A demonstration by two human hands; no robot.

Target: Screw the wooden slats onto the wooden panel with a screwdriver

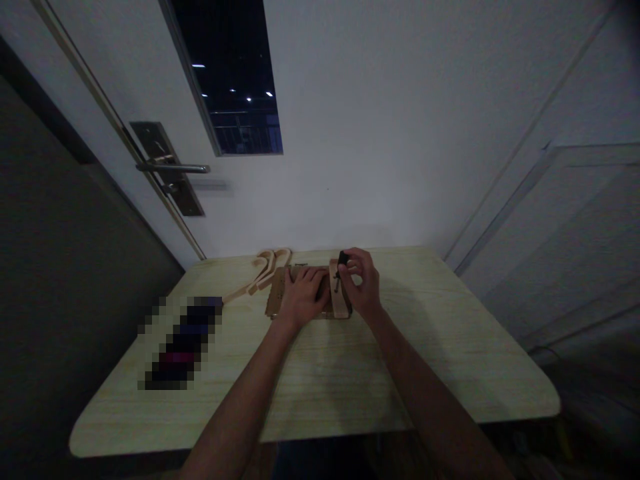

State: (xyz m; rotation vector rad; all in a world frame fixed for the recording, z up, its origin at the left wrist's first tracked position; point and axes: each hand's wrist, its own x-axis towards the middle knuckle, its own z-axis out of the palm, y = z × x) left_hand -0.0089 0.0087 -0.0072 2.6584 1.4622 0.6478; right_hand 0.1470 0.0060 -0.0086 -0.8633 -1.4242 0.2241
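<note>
Left hand: the left hand (pixel 303 298) lies palm down with fingers spread, pressed on the brown board (pixel 275 293); no object is seen in its grip.
Right hand: the right hand (pixel 364 283) is closed at the thumb and index finger, pinching the dark tool (pixel 343 257) by its thick black end.
Dark tool: above the pale wooden strip (pixel 341 308), its thin end pointing down and toward the near side; contact with the strip cannot be determined.
Pale wooden strip: at the right end of the brown board, running from far to near, just right of the left hand.
Brown board: near the middle of the far half of the table (pixel 450 373), under the left hand.
Curved wooden pieces (pixel 268 275): on the table, left of and beyond the board, hooked ends toward the far edge.
Pixelated item (pixel 183 340): on the left part of the table; details cannot be read.
Background: white door (pixel 360 133) beyond the far edge, with a metal handle (pixel 173 168) and dark window (pixel 235 67) toward the left.
</note>
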